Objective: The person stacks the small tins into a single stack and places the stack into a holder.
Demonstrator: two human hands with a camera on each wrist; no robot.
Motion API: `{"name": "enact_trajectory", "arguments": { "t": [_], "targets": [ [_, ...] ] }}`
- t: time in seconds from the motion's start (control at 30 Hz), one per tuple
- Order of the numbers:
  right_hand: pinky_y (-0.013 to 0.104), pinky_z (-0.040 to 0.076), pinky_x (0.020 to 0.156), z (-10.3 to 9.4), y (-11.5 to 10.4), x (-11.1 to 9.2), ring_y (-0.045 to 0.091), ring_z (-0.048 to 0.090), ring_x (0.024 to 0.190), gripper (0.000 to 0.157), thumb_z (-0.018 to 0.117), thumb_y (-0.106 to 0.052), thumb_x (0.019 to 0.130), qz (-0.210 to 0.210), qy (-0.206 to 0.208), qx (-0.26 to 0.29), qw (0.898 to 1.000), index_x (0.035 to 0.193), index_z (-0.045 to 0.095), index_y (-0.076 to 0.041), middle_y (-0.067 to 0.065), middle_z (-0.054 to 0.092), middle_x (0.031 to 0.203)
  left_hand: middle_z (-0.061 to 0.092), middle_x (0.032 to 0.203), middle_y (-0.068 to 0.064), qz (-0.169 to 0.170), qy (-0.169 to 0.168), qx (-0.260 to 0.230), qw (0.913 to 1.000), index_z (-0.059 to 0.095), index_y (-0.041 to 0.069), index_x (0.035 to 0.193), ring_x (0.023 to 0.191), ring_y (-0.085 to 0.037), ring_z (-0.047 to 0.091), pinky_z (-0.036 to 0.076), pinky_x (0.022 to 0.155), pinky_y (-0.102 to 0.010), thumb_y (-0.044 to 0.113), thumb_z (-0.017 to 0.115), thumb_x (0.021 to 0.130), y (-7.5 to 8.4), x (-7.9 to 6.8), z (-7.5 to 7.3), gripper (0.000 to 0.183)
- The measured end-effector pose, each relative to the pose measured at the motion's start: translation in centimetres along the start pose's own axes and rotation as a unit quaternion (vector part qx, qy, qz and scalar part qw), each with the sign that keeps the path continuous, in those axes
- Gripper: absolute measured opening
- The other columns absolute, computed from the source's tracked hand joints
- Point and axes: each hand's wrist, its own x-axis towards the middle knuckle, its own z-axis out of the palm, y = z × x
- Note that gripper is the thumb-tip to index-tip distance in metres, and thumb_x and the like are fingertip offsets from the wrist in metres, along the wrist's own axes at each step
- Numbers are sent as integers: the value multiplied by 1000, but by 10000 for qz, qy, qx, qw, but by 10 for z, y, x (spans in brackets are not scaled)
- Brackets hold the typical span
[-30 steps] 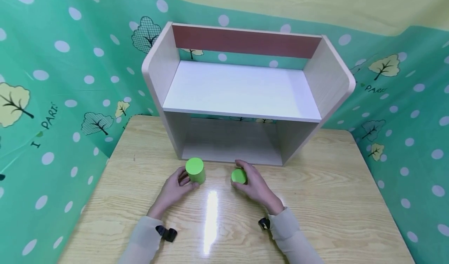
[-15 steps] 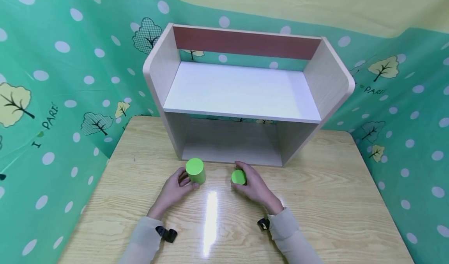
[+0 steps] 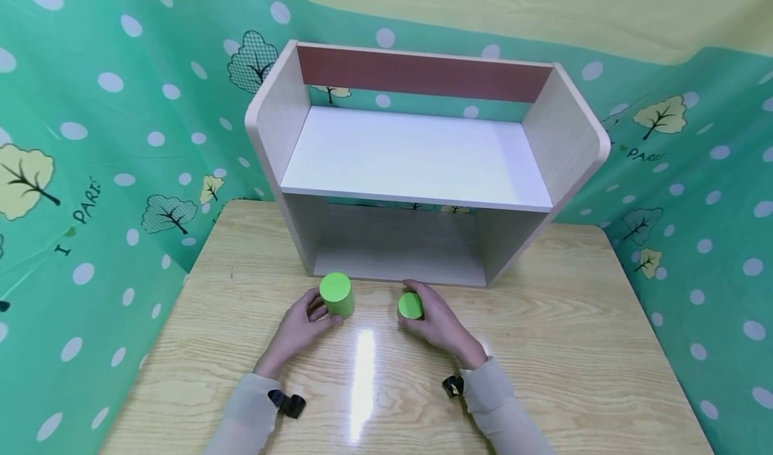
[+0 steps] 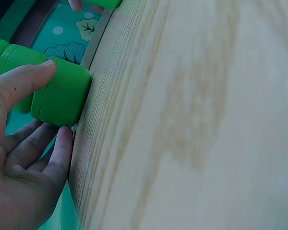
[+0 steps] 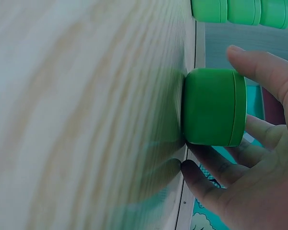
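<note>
On the table (image 3: 561,347), before the shelf (image 3: 417,156), the two hands are at green round tubs. The left hand (image 3: 300,326) holds the stack (image 3: 339,295) from its outer side: the thumb lies on the near side, and the other fingers bend around behind. In the wrist views one can count three tubs in it, one upon another, and it stands upright on the table. The right hand (image 3: 439,322) holds a single tub (image 3: 410,305) between the thumb and the bent fingers; this one also stands upright on the table, to the right of the stack and apart from it. The little finger of this hand reaches down close to the table top. Both the stack and the single tub are just in front of the lower board of the shelf. Each wrist wears a black camera, (image 3: 290,405) on the left and (image 3: 453,386) on the right, beside a pale sleeve (image 3: 244,411). Behind is a green cloth (image 3: 109,133) with white dots and trees.
</note>
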Motion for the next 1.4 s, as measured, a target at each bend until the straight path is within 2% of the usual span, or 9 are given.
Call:
{"name": "enact_trajectory", "arguments": {
  "t": [0.4, 0.67, 0.73, 0.97, 1.1, 1.27, 1.33, 1.4],
  "targets": [
    [40, 51, 93, -1, 1, 0, 21, 55, 109, 77, 81, -11, 84, 50, -69, 33, 10000, 149, 41, -7, 9, 55, 133, 50, 141, -27, -21, 36, 11, 10000, 46, -2, 142, 126, -37, 54, 49, 104, -34, 10, 84, 82, 1, 0, 1, 72],
    [44, 51, 95, -3, 0, -2, 26, 55, 111, 77, 78, -1, 82, 39, -172, -33, 9998, 149, 39, -4, 13, 53, 135, 49, 143, -26, -58, 43, 134, 9999, 45, 0, 144, 127, -37, 53, 47, 106, -38, 12, 83, 84, 3, -1, 1, 72],
    [44, 51, 96, -3, -1, -3, 26, 55, 112, 78, 77, 1, 81, 69, -179, -47, 9998, 149, 39, -4, 14, 53, 136, 48, 144, -28, -87, 50, 127, 9999, 44, -1, 144, 128, -38, 52, 46, 107, -41, 9, 82, 84, 6, -3, 2, 71],
    [45, 50, 99, -4, 0, -5, 28, 55, 118, 82, 78, 4, 80, 98, -123, -4, 9999, 150, 36, -3, 15, 52, 138, 46, 142, -33, -88, -49, 189, 9998, 42, -8, 143, 127, -43, 52, 45, 107, -49, 1, 77, 86, 34, -12, 2, 68],
    [46, 50, 100, -5, 0, -6, 29, 55, 120, 82, 79, 5, 80, 101, -72, 36, 9999, 150, 37, -3, 15, 52, 138, 45, 143, -32, -99, -75, 37, 9999, 40, -8, 144, 129, -43, 50, 44, 108, -47, 1, 78, 85, 26, -9, 3, 70],
    [48, 48, 103, -6, 0, -6, 31, 54, 122, 82, 79, 4, 79, 113, -5, 40, 9999, 149, 38, -2, 15, 53, 136, 47, 144, -27, -9, -23, 107, 9999, 43, -1, 145, 128, -38, 52, 47, 106, -39, 12, 82, 84, 4, -2, 1, 73],
    [48, 47, 104, -6, -1, -6, 31, 54, 122, 82, 80, 4, 79, 135, 6, 29, 9999, 149, 39, -2, 15, 54, 136, 48, 144, -26, 26, 6, 217, 9998, 44, 0, 145, 127, -36, 54, 48, 105, -37, 17, 83, 84, 1, -1, -1, 74],
    [48, 47, 104, -7, -1, -6, 30, 54, 122, 82, 80, 3, 79, 147, 6, 7, 9999, 149, 39, -2, 15, 54, 136, 48, 144, -27, 25, 6, 265, 9996, 44, -1, 144, 126, -38, 54, 48, 105, -39, 15, 83, 84, 4, -2, -1, 74]
  ]
}}
